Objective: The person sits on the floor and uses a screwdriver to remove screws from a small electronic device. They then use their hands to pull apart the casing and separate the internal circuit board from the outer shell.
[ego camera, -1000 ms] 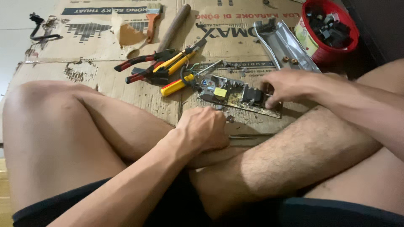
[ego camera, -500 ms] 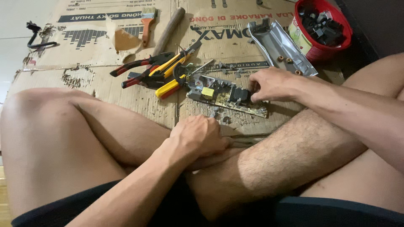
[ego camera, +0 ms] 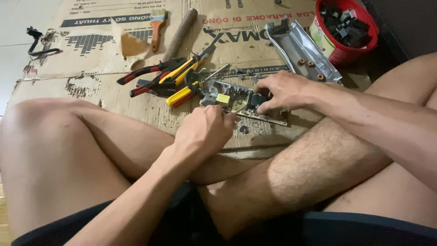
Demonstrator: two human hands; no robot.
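Observation:
A circuit board (ego camera: pixel 232 98) with a yellow part and dark components lies on the flattened cardboard (ego camera: pixel 91 82) in front of my crossed legs. My right hand (ego camera: pixel 282 91) rests on the board's right half, fingers pressing on a dark component. My left hand (ego camera: pixel 205 130) is curled into a loose fist at the board's near left edge, its fingertips touching the board. Whether it pinches anything is hidden.
Left of the board lie red-handled pliers (ego camera: pixel 145 75) and yellow-handled tools (ego camera: pixel 182 93). Further back are a wooden hammer handle (ego camera: pixel 180 34), a small paintbrush (ego camera: pixel 157 25), a silver metal casing (ego camera: pixel 300 50) and a red tub (ego camera: pixel 348 29) of dark parts. A black bent piece (ego camera: pixel 38 41) lies far left.
My left hand has risen from my leg and reached forward to the board's near edge. My right hand has stayed on the board. The view has tilted slightly down.

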